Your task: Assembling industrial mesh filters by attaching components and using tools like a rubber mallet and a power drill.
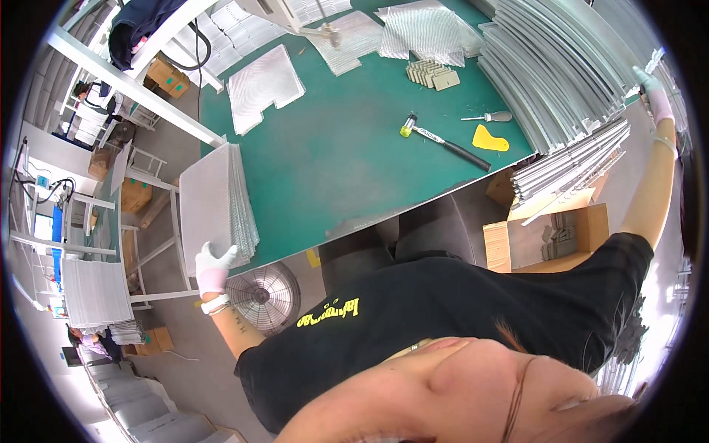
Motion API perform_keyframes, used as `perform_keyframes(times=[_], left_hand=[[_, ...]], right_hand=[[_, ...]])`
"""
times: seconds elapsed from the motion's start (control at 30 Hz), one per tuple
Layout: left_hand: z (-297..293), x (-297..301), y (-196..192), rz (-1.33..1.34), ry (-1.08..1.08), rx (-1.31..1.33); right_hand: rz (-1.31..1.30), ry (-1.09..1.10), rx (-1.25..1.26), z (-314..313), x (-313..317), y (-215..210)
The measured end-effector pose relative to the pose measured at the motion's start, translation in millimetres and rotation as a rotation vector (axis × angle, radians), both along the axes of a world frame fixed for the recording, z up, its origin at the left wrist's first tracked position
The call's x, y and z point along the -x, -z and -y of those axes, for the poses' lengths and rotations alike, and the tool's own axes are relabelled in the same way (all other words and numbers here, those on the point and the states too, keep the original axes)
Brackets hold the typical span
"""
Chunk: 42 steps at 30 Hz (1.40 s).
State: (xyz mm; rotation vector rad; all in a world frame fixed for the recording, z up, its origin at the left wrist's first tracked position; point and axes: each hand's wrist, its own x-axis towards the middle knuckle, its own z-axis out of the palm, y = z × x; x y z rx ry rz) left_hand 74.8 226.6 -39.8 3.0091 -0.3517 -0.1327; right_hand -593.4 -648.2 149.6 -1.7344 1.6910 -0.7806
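My left hand, in a pale glove with a band at the wrist, is at the near corner of a stack of silvery mesh sheets on the table's left end. Its thumb stands apart from the fingers, and it grips no sheet that I can see. Far to the right, my right hand, also gloved, reaches out with its fingers stretched beside the outer edge of a tall stack of metal-edged panels. Whether those fingertips touch a panel I cannot tell.
On the green table lie a mallet, a screwdriver, a yellow scraper, small beige blocks and a notched mesh sheet. Below are a floor fan and an open cardboard box. Metal strips jut out at right.
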Motion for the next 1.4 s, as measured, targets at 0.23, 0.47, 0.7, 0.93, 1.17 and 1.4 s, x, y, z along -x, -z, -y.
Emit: perform_keyframes(times=[0.23, 0.47, 0.7, 0.93, 1.17, 1.4], left_hand=[[-12.3, -7.4, -53.1, -0.154, -0.025, 0.669], [-66.7, -71.5, -54.5, -0.190, 0.103, 0.527], [-10.7, 39.2, -119.6, 0.093, 0.204, 0.955], [170.0, 149.3, -3.8, 0.295, 0.645, 0.376], [274.9, 106.7, 23.3, -0.083, 0.985, 0.082], [361.7, -200.1, 52.6, 0.199, 0.171, -0.180]], right_hand=[[-0.260, 0.109, 0.744, -73.9, 1.3, 29.1], [-0.140, -0.157, 0.653, -273.4, -148.9, 68.7], [0.122, -0.477, 0.512, -325.9, -216.8, 138.1], [0.299, -0.838, 0.809, -419.2, -365.6, 171.1], [-0.327, -1.169, 0.664, -398.0, -470.4, 314.0], [-0.325, -1.210, 0.606, -407.4, -483.5, 305.7]])
